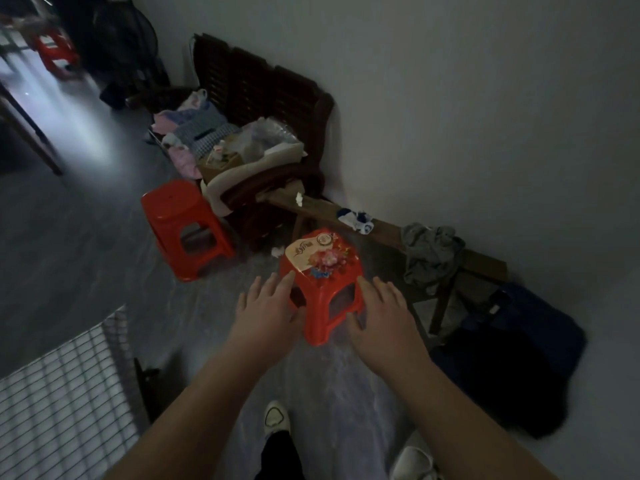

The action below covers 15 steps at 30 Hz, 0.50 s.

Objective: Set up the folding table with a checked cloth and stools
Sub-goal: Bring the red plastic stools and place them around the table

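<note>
Fingers spread, left hand and right hand flank the small red plastic flower-topped stool, seemingly touching its sides, poised to lift it.

Dim, grainy frame; brightest light is glare on the floor at upper left; the upper left corner is smeared by blur, wide-angle bending at edges; lower right falls into shadow

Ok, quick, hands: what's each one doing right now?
Left hand: open, fingers spread at the red flower-topped stool's left side.
Right hand: open, at its right side, gripping nothing.
</note>
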Tool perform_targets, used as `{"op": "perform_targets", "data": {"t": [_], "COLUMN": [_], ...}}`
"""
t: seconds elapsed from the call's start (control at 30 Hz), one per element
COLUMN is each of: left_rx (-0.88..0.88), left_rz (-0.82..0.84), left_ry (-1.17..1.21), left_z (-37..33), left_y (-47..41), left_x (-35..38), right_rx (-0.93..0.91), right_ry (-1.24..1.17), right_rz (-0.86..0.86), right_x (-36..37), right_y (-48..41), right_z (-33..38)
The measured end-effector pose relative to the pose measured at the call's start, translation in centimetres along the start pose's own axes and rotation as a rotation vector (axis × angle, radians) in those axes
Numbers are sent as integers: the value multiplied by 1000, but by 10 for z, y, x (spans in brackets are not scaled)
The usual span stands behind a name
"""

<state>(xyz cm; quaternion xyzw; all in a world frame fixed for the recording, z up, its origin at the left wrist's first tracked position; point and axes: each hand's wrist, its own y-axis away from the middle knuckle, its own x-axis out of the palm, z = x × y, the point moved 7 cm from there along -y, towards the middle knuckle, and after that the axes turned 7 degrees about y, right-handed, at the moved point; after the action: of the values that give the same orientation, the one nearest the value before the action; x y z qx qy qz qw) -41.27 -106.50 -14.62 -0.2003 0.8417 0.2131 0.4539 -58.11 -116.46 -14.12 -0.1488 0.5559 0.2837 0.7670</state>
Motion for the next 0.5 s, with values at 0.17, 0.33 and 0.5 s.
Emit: {"op": "perform_targets", "data": {"t": [0.17,0.33,0.5], "left_rx": [32,80,90], "left_rz": [13,40,81], "left_ry": [-30,-86,-60], "left_z": [22,27,20], "left_y": [-104,-197,-269], "left_x": [-34,-57,-49], "right_rx": [39,88,121], "right_ry": [8,18,13], "right_rz": [-22,-39,-23], "right_x": [-3,-5,-5], "right_y": [-100,-184,-254], "right_z": [25,35,16]}}
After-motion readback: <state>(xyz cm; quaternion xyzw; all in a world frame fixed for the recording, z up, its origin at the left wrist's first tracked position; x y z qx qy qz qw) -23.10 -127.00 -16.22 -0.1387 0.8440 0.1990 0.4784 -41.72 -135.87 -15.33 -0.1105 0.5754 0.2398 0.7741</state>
